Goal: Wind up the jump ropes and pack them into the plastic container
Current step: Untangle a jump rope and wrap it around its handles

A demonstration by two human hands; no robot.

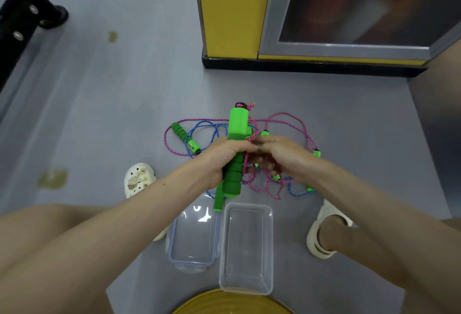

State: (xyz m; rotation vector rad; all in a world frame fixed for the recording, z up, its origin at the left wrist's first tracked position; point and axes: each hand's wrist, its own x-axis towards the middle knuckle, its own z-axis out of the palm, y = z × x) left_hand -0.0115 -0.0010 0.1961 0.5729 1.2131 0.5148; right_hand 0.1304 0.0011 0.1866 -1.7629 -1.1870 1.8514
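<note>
above the grey floor, left hand clamped around green handle, right hand pinching pink rope; best wound in snug, even turns, empty plastic container just below.

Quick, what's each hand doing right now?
Left hand: closed around the green jump rope handle, held upright.
Right hand: fingers pinched on the pink rope beside the handle.
</note>
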